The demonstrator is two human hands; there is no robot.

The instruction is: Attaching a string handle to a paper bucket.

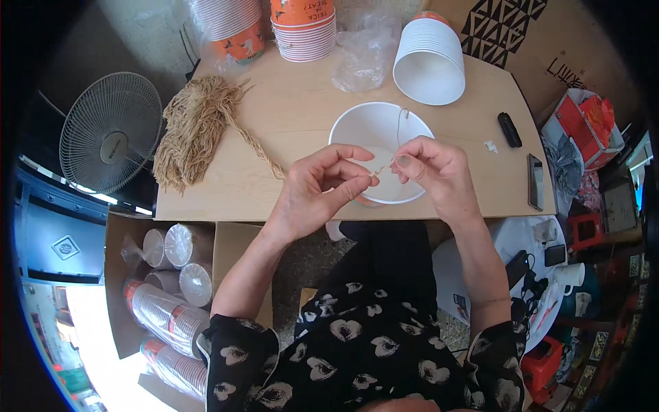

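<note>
Over a white paper bucket [357, 123], my two hands face each other. My left hand [314, 189] is closed in a pinch on a thin tan cord [382, 169], which looks twisted or knotted between the hands. Opposite it, my right hand [439, 177] pinches the same cord between thumb and forefinger. A stretch of cord rises from near my right fingers to the bucket's far rim. To the left lies a thick bundle of tan cords [194, 134], and a twisted hank [259, 147] runs from it to behind my left hand.
Stacked orange-and-white buckets [305, 38] stand at the back, beside a clear plastic bag [367, 55]. Another white stack [430, 72] lies on its side. A black object [509, 130] and a phone [535, 182] are at right. A fan [112, 130] and a box of wrapped buckets [123, 329] are left.
</note>
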